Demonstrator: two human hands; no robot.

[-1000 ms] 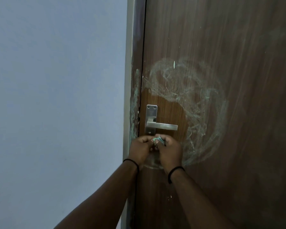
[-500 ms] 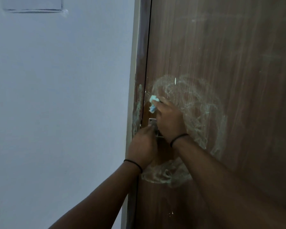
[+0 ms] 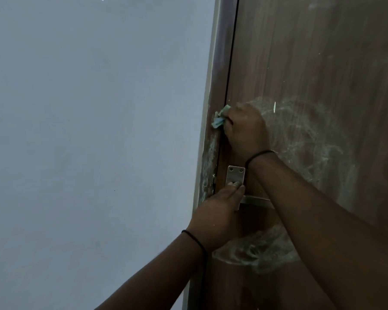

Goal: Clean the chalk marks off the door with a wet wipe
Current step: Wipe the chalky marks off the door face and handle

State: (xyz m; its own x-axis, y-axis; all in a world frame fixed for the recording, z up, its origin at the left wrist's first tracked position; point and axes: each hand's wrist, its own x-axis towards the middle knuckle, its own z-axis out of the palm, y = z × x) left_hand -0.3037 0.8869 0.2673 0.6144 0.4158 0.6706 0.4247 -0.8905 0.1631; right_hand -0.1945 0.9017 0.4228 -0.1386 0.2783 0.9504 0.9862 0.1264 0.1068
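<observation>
A brown wooden door (image 3: 323,63) fills the right half of the view. Smeared whitish chalk marks (image 3: 307,139) swirl across it, with another patch (image 3: 260,249) below the handle and more on the door frame (image 3: 208,157). My right hand (image 3: 244,128) is shut on a crumpled pale blue wet wipe (image 3: 220,119) and presses it against the frame at the door's left edge, above the handle plate. My left hand (image 3: 220,206) rests on the metal door handle (image 3: 235,175), covering most of the lever.
A plain grey-white wall (image 3: 87,130) takes up the left half. Both wrists carry a thin black band. The dark gap between door and frame runs straight down past the wipe.
My right hand rose from beside the left hand below the handle to the door's left edge above it, carrying the wipe. My left hand moved onto the handle.
</observation>
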